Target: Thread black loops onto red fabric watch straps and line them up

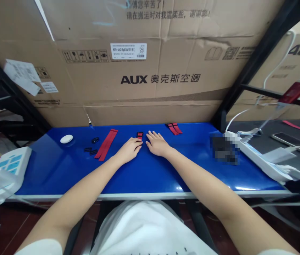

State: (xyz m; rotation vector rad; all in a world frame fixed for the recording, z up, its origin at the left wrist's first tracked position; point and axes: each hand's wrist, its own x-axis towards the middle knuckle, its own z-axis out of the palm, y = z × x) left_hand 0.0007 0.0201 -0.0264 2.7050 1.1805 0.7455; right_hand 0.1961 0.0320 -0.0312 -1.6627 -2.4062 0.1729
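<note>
My left hand (130, 149) rests on the blue table with its fingers curled over a short red strap with a black buckle (139, 135), whose lower part they hide. Just to its right, my right hand (158, 143) lies flat, palm down, fingers stretched out and holding nothing. Two long red straps (106, 146) lie side by side to the left of my left hand. Beside them are several small black buckles (93, 152). Beyond my right hand, near the back edge, lie red straps fitted with black buckles (174, 129).
An AUX cardboard box (150, 92) stands behind the blue table (150, 177). A white round object (66, 139) sits at the left. White power strips (261, 159) with cables flank both sides, and a blurred dark object (223, 148) lies right. Black metal posts (242, 78) frame the table.
</note>
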